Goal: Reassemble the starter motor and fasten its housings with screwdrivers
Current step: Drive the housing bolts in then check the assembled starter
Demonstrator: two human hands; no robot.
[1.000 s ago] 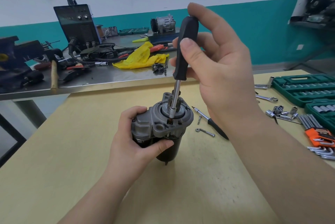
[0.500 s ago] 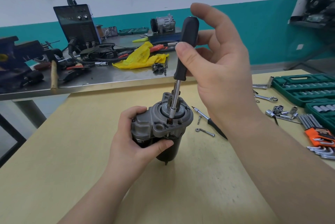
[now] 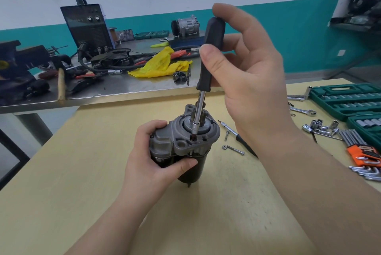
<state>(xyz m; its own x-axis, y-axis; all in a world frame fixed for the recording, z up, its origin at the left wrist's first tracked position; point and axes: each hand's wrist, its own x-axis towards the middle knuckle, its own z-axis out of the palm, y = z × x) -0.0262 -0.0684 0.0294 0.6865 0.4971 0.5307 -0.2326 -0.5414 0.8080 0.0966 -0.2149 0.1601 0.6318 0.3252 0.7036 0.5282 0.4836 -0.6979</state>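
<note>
starter motor (image 3: pixel 181 147): stands upright on the yellow table (image 3: pixel 82 193), black body down, grey end housing (image 3: pixel 185 131) on top; position unchanged over the last second.
fastener: driver tip sits in a hole at the housing's front flange; the screw head itself is hidden under the bit.
screwdriver (image 3: pixel 208 65): black handle, steel shaft, near upright with a slight lean to the right; seated in the same hole as a second ago.
right hand (image 3: pixel 253 81): thumb and fingertips pinch the handle, index finger arched over its cap; the fingers have shifted round the handle since a second ago, which reads as a re-grip between turns.
left hand (image 3: pixel 152 157): wrapped round the body just under the housing, thumb across the front; grip unchanged.
meaning: judged to be mid-tightening on this screw, not finished.
outstanding: loose bolt (image 3: pixel 234 149) and a second screwdriver (image 3: pixel 237 135) lie just right of the motor, so more fastening is likely due.
surroundings: green socket case (image 3: pixel 346 100) and hex keys (image 3: pixel 362 151) at far right.
</note>
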